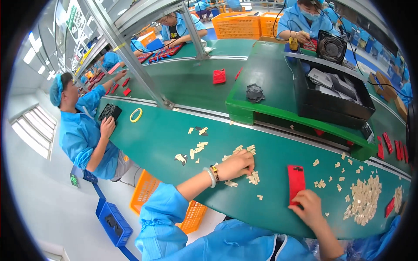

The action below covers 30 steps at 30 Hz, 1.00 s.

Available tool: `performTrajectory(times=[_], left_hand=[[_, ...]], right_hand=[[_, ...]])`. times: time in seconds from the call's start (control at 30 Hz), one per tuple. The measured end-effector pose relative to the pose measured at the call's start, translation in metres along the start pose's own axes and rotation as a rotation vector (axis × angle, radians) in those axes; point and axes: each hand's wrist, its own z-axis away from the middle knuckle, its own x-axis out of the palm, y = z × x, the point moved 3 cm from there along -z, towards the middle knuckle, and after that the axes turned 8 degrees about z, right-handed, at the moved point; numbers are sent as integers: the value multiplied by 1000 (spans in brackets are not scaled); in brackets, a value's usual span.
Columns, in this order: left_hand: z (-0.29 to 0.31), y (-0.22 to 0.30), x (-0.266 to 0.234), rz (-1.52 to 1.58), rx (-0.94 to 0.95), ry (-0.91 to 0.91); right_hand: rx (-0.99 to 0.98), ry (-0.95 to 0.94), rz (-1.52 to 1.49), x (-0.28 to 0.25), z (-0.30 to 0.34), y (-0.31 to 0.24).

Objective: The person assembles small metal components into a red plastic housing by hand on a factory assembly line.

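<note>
My left hand [235, 167], with a pale bangle and a beaded bracelet at its wrist, is low over the green table. Its fingertips are pinched together at a group of small cream L-shaped pieces [254, 178]; what is between them is hidden. My right hand [310, 208] grips the near end of a flat red rectangular plate [296, 180] between thumb and fingers. Small dark marks or parts show at the plate's far end. More cream pieces [198, 148] lie in loose clusters to the left of my left hand, a few dark ones among them.
A large heap of cream pieces [365, 199] lies at the right, beside another red piece [389, 208]. A green raised stand [270, 106] carries a black box [337, 93] and a fan [332, 47]. A yellow tape ring [136, 115] lies near a co-worker [82, 126] at left.
</note>
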Motion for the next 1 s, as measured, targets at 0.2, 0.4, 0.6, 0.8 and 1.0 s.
performTrajectory(times=[0.2, 0.4, 0.6, 0.8, 1.0], left_hand=[[-2, 18, -12, 280, -127, 59], [3, 35, -21, 182, 6, 349], [12, 35, -20, 176, -189, 411], [2, 7, -15, 829, -444, 683], [-7, 36, -20, 1166, -307, 604]], right_hand=[[-115, -89, 25, 7, 11, -22], [-131, -90, 30, 5, 10, -19], [-166, -150, 56, 2, 11, -21], [-143, -41, 76, 3, -6, -13], [68, 54, -339, -9, -76, -30]])
